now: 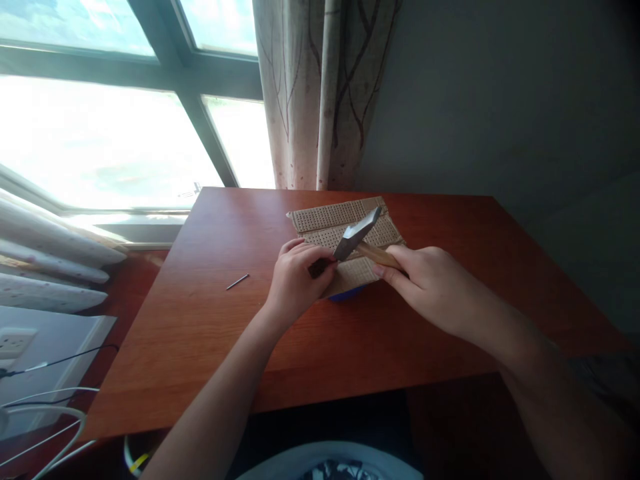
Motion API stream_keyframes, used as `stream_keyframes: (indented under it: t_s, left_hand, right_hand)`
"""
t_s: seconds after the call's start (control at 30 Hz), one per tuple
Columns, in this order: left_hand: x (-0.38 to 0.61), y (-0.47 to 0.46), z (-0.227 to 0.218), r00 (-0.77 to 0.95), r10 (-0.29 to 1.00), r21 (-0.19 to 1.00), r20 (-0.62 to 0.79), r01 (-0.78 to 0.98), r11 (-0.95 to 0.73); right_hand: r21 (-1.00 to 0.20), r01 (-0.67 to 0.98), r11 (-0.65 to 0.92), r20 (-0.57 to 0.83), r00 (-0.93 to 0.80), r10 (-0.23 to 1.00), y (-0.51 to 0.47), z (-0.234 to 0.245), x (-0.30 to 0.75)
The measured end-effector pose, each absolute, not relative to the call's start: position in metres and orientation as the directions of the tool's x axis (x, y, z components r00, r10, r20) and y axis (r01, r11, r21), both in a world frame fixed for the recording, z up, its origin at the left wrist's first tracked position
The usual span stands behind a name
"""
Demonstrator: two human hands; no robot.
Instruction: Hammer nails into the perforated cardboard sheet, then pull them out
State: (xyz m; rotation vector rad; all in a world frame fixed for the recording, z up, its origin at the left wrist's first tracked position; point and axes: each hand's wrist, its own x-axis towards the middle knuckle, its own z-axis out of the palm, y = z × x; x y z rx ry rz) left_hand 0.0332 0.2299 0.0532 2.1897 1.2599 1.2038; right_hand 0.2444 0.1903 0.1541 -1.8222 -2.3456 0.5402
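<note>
My right hand [425, 283] is wrapped around the wooden handle of a hammer [357, 233]. The hammer's metal head is slanted, its lower end right at the fingertips of my left hand [296, 272]. Thumb and forefinger of that left hand are pinched together over a piece of brown cardboard [327, 217]; whatever they hold is hidden. Rows of small holes cover much of the cardboard, which is creased into strips. Under its near edge a bit of a blue object [347, 294] shows. Left of my left hand, a thin metal nail [237, 282] lies on the table.
A reddish-brown wooden table [210, 347] carries all of this. Behind it hang patterned curtains [300, 100] beside a bright window [100, 140]. Cables [55, 363] and a wall socket [17, 342] are at the lower left.
</note>
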Motion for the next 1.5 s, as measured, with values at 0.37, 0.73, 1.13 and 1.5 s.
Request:
stream_keyframes:
  t_s: [0.37,0.73,1.13,1.5]
  left_hand:
    - [0.021,0.231,0.058,0.269,0.787,0.616,0.555,0.504,-0.606]
    - [-0.008,0.247,0.041,0.117,0.992,0.908,-0.039,0.42,-0.014]
    - [0.0,0.245,0.038,0.129,0.991,0.921,-0.018,0.389,-0.034]
    - [0.0,0.245,0.036,0.115,0.993,0.904,0.006,0.424,-0.055]
  right_hand:
    - [-0.401,0.901,0.167,-0.143,-0.241,0.96,0.189,0.156,0.247]
    - [-0.43,0.876,0.217,-0.058,-0.267,0.962,0.192,0.166,0.249]
    - [-0.39,0.896,0.213,-0.119,-0.278,0.953,0.195,0.153,0.241]
    - [-0.391,0.896,0.211,-0.114,-0.275,0.955,0.195,0.144,0.24]
